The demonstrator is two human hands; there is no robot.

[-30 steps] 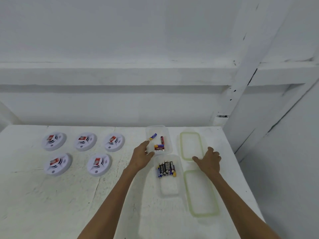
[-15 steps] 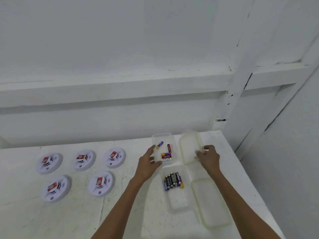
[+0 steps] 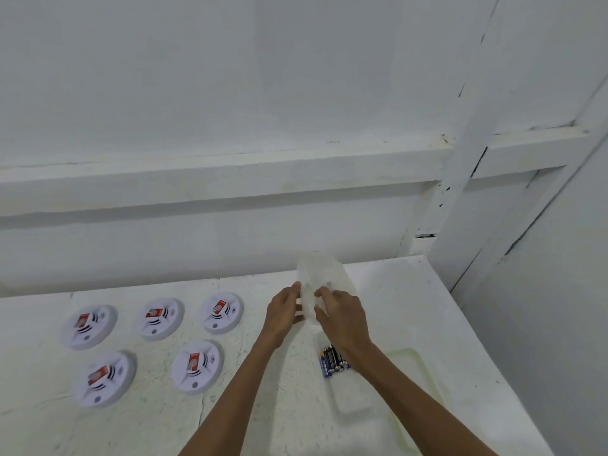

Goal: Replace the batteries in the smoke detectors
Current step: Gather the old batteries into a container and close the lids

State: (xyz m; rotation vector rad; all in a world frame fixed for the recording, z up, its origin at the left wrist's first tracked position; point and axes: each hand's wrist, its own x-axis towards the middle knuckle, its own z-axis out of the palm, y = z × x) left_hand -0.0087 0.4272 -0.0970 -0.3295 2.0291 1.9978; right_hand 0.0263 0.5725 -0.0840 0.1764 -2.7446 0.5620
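Five detectors point(image 3: 88, 325) point(image 3: 158, 319) point(image 3: 221, 312) point(image 3: 105, 378) point(image 3: 196, 366) left of left hand point(image 3: 283, 311); lid point(image 3: 317, 271) gripped by it and right hand point(image 3: 342, 319); second lid point(image 3: 414, 373), batteries point(image 3: 332, 362) beside right forearm.

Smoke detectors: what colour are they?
The smoke detectors are white with a red rectangular patch each; head view.

A white painted wall point(image 3: 230, 77) carries a horizontal ledge point(image 3: 214, 172) across its width, chipped dark where it meets a white post point(image 3: 460, 179) at right, above a scuffed white table point(image 3: 411, 307).
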